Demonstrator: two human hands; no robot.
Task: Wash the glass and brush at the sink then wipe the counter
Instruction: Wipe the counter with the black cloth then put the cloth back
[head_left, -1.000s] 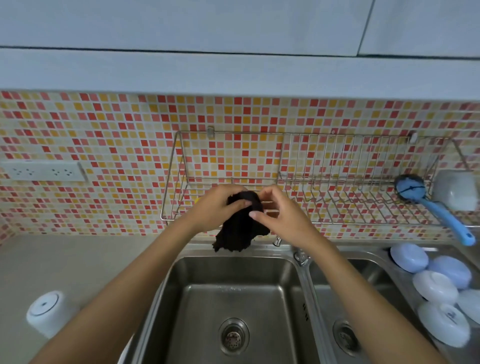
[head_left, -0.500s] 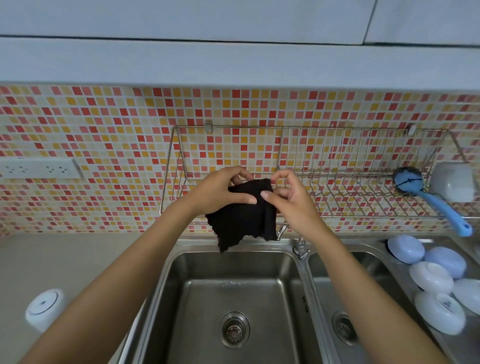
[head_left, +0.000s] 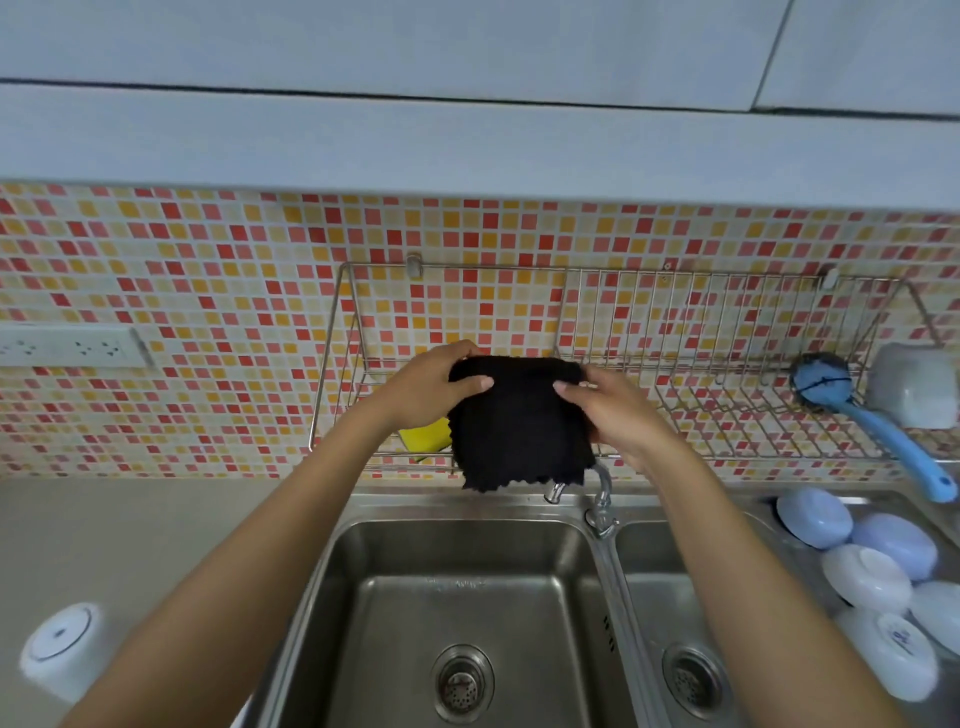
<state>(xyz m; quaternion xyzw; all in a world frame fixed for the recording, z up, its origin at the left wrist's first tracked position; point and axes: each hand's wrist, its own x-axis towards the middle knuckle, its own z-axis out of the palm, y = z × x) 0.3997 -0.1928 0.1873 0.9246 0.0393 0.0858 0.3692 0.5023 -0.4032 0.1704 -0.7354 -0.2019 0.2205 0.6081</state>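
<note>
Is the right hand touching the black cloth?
Touching. The head view shows the right hand pinching the cloth's upper right edge, thumb on its front, while the left hand grips the other edge.

A double sink (head_left: 597, 571) sits in the counter (head_left: 130, 530), with the faucet (head_left: 597, 499) at its far edge between the two basins. A wire rack (head_left: 675, 364) hangs on the tiled wall (head_left: 208, 291) beyond the sink. Both hands hold a cloth (head_left: 519, 426) in front of the rack, above the left basin, the left hand (head_left: 426, 389) at its left edge, the right hand (head_left: 613, 410) at its right. A sponge (head_left: 426, 436) lies in the rack behind the left hand. A brush (head_left: 872, 415) and a cup (head_left: 914, 384) rest at the rack's right end. Bowls (head_left: 872, 577) lie upside down right of the sink. A glass (head_left: 62, 649) stands on the near left counter. A socket strip (head_left: 67, 345) is on the wall at far left.
</note>
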